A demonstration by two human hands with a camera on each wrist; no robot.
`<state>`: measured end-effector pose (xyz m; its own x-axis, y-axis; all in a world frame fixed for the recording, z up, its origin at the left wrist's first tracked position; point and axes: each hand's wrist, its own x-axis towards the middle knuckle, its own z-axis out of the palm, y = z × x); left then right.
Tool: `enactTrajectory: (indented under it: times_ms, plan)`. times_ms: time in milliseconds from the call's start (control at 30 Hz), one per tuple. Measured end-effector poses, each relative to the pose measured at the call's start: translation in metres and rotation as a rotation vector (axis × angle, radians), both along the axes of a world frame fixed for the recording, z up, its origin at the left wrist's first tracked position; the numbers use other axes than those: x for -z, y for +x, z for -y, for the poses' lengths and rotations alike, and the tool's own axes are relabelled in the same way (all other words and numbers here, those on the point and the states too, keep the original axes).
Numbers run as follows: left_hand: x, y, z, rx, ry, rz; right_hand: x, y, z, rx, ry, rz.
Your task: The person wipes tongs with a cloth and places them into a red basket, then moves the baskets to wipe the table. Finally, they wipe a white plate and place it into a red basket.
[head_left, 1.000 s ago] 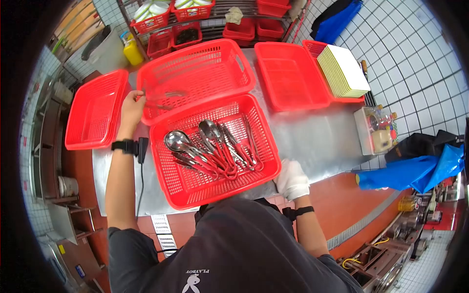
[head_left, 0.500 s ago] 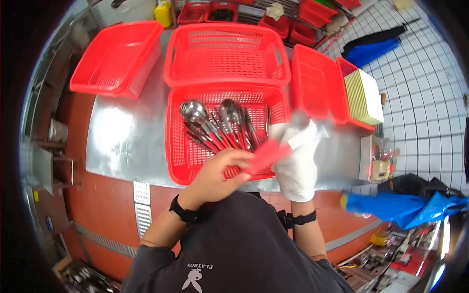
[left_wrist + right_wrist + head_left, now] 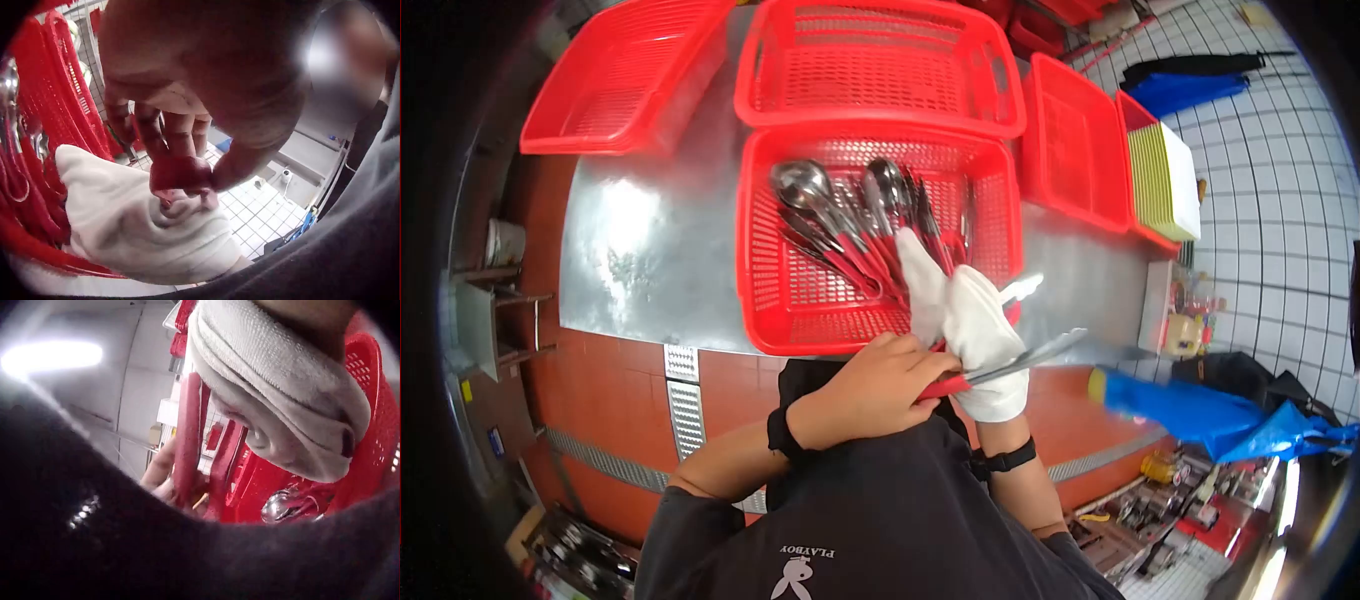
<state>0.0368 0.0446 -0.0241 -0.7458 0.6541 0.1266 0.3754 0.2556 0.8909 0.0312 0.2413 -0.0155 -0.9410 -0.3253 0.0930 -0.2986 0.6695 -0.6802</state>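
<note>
Red-handled tongs (image 3: pixel 1035 355) are held in front of the body, their metal ends pointing right. The left hand (image 3: pixel 880 385) pinches the red handle end, seen in the left wrist view as a red loop (image 3: pixel 178 175) between thumb and fingers. A white cloth (image 3: pixel 985 325) covers the right hand (image 3: pixel 980 350) and wraps round the tongs; its fingers are hidden underneath. In the right wrist view two red handle arms (image 3: pixel 189 437) come out beside the cloth (image 3: pixel 281 394). Behind the hands, a red basket (image 3: pixel 762 280) holds ladles (image 3: pixel 803 185) and several red-handled tongs (image 3: pixel 850 260).
An empty red basket (image 3: pixel 880 65) stands behind the full one, another red basket (image 3: pixel 625 75) at the left. To the right are a red tray (image 3: pixel 1080 150) and a stack of pale green-edged trays (image 3: pixel 1165 180). All rest on a metal table (image 3: pixel 635 250).
The left hand has come from the left-hand baskets to the front of the body and now holds the tongs' handle. The cloth-covered right hand has risen from the table's edge onto the tongs. The view has shifted.
</note>
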Motion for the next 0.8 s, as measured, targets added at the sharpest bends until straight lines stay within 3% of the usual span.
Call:
enactTrajectory:
  times_ms: [67,167,267,367,433,500,533,667,800]
  plan:
    - [0.004,0.006,-0.008,-0.013,0.0,0.035,-0.005,0.007,-0.001,0.115,-0.148,0.106]
    - [0.002,0.007,-0.008,0.001,-0.087,-0.053,-0.012,0.002,-0.013,0.094,0.034,-0.126]
    - [-0.004,0.007,-0.016,-0.043,-0.154,-0.098,-0.01,0.002,-0.032,0.103,0.002,-0.133]
    - [-0.007,0.013,-0.039,-0.127,-0.185,-0.113,-0.01,-0.002,-0.061,-0.009,0.311,-0.159]
    - [-0.013,0.014,-0.06,-0.223,-0.134,-0.155,0.005,-0.003,-0.092,0.087,0.018,0.159]
    - [-0.017,0.02,-0.085,-0.248,-0.162,-0.141,0.011,-0.017,-0.134,-0.153,0.483,-0.254]
    - [-0.018,0.026,-0.1,-0.256,-0.098,-0.028,0.013,-0.018,-0.153,-0.19,0.537,-0.341]
    - [-0.009,0.045,-0.153,-0.253,-0.004,0.195,0.038,-0.014,-0.202,-0.043,0.106,-0.117]
    - [-0.017,0.06,-0.186,-0.372,0.011,0.41,0.062,-0.008,-0.229,0.059,-0.155,-0.003]
